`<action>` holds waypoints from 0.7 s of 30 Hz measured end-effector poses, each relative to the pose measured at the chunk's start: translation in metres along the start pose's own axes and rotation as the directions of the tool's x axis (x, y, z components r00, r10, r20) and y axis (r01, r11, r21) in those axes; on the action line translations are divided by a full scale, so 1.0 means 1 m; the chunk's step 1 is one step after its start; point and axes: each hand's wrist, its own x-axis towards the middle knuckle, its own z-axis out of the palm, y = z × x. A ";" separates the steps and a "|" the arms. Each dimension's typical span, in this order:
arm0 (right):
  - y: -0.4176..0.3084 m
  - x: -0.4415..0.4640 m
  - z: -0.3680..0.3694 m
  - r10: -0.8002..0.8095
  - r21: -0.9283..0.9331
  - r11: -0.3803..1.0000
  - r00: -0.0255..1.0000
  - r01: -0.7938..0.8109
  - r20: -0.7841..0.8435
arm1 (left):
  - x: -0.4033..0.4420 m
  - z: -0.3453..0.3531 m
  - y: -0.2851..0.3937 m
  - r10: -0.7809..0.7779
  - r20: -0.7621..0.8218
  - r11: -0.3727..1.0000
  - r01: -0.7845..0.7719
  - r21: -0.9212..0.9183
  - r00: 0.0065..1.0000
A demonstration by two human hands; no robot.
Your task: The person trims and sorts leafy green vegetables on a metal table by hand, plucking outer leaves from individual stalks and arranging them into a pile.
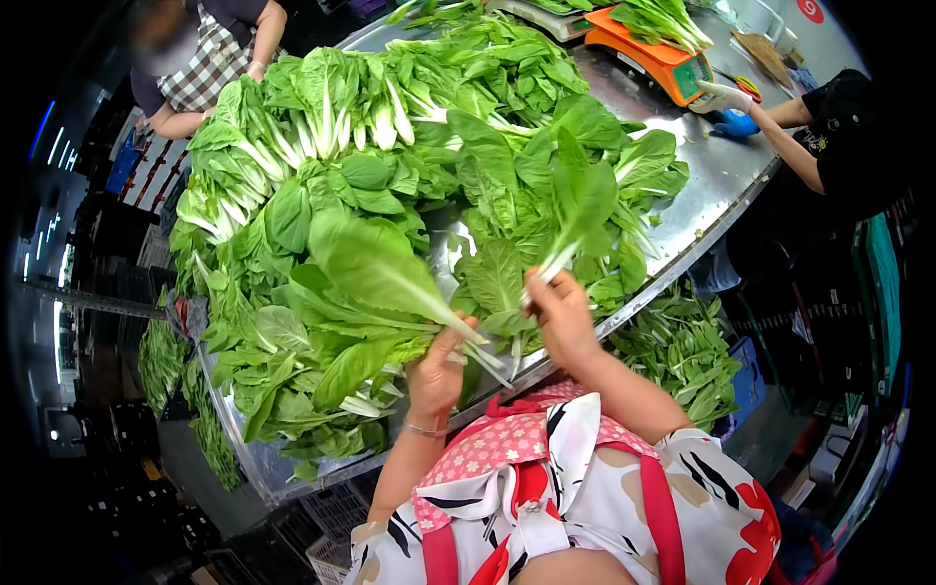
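My left hand (439, 369) is closed round the pale stems of a bunch of leafy greens (375, 268), whose broad leaves fan out up and to the left. The stem ends poke out on the right side of that hand. In my right hand (561, 317), the fingers pinch the white stem of a single leafy green (585, 210), its leaf pointing up and slightly blurred. Loose greens (492, 268) lie on the metal table between and beyond my hands. More of them (278, 331) are heaped beside my left hand.
A large pile of greens (331, 107) covers the metal table (717, 175). An orange scale (648, 54) with greens stands at the far right, near a co-worker's gloved hand (723, 97). Another person (219, 54) stands at the far left. A blue crate (749, 380) of greens sits below the right edge.
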 end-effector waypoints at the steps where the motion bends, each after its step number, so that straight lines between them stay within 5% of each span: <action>1: 0.001 0.009 -0.007 -0.064 -0.015 0.998 0.998 0.064 -0.006 | -0.001 -0.002 0.003 0.006 -0.006 1.000 -0.006 -0.001 1.000; 3: -0.002 0.017 -0.015 0.078 -0.491 0.871 0.995 -0.036 0.066 | 0.000 -0.005 0.010 0.266 0.126 0.829 -0.293 0.475 0.956; 4: -0.003 0.015 -0.016 0.079 -0.488 0.872 0.994 -0.031 0.079 | -0.001 0.009 0.019 0.176 0.077 0.834 -0.190 0.518 0.981; 5: -0.005 0.009 -0.015 -0.002 -0.837 0.513 0.976 0.189 0.219 | -0.001 0.010 0.020 0.187 0.078 0.829 -0.200 0.522 0.979; 6: -0.007 0.005 -0.012 -0.011 -0.927 0.005 0.927 0.374 0.374 | -0.001 0.012 0.021 0.170 0.078 0.761 -0.181 0.622 0.982; 7: -0.009 0.001 -0.008 -0.143 -0.925 0.002 0.916 0.379 0.375 | 0.000 0.014 0.021 0.152 0.077 0.683 -0.161 0.713 0.985; 9: -0.023 -0.003 0.001 -0.072 -0.910 0.268 0.949 0.315 0.307 | -0.001 0.017 0.017 0.134 0.036 0.677 -0.118 0.726 0.990; 10: -0.020 -0.003 0.002 -0.079 -0.910 0.267 0.949 0.316 0.306 | 0.001 0.005 0.006 0.085 0.093 0.622 -0.125 0.773 0.992; 12: -0.008 -0.005 0.002 -0.165 -0.604 0.682 0.891 0.413 0.423 | 0.010 -0.015 -0.012 0.015 0.161 0.510 -0.146 0.848 0.987; 13: -0.005 -0.009 0.001 -0.042 -0.631 0.700 0.902 0.334 0.430 | 0.012 -0.024 -0.019 0.012 0.176 0.505 -0.158 0.848 0.984; 15: 0.014 -0.010 0.002 -0.126 -0.535 0.746 0.873 0.396 0.471 | 0.017 -0.033 -0.029 0.065 0.489 -0.022 -0.488 0.872 0.870; 18: 0.019 -0.016 0.001 -0.009 -0.520 0.811 0.893 0.270 0.450 | 0.021 -0.019 -0.041 0.165 0.419 0.363 -0.450 0.816 0.893; 20: 0.010 -0.015 -0.001 -0.019 -0.386 0.900 0.903 0.203 0.429 | 0.029 -0.003 -0.041 0.046 0.390 0.182 -0.392 0.902 0.920; 21: -0.008 -0.016 0.001 -0.038 -0.351 0.916 0.910 0.197 0.413 | 0.027 0.015 -0.041 0.049 0.363 0.238 -0.364 0.901 0.931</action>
